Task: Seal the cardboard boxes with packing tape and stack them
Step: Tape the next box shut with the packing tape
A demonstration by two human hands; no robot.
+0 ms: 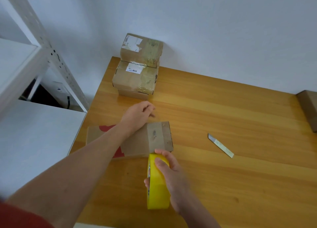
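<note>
A flat cardboard box [154, 138] with red print lies on the wooden table [223, 107], a strip of tape running across its right end. My right hand [171, 174] grips a yellow tape roll [157, 184] held upright at the box's near right corner. My left hand [139, 115] reaches over the box's far edge, fingers curled loosely, holding nothing. At the table's back stands a stack of three taped boxes [137, 73], the top one [142, 49] against the wall.
A box cutter blade [220, 145] lies on the table right of the flat box. Another cardboard box [308, 107] pokes in at the right edge. A white metal shelf unit [34, 73] stands left of the table.
</note>
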